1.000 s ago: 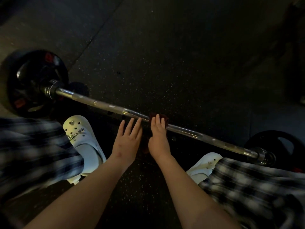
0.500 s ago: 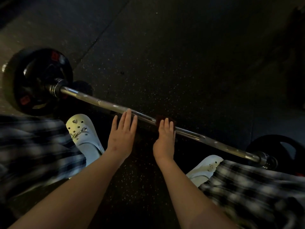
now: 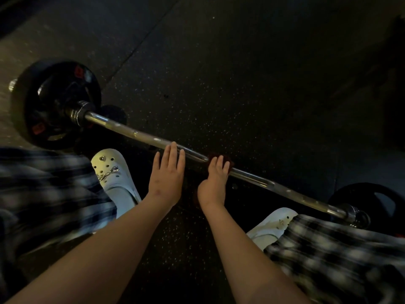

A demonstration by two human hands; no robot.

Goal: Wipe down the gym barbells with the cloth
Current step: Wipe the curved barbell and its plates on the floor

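Head view: the long chrome steel barbell [image 3: 135,134] lies on the black speckled rubber floor [image 3: 219,95]. The left hand [image 3: 167,178], fingers straight and grip open, steadies the shaft. The right hand [image 3: 213,183] presses the small dark-red cloth [image 3: 226,157] onto mid-shaft for wiping; its thumb is hidden, so I cannot tell its grip.

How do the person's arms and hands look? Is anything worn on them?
The left forearm and right forearm are bare to the picture's edge; no sleeves show. The left hand and right hand wear no gloves, and no watch or bracelet shows at either wrist.
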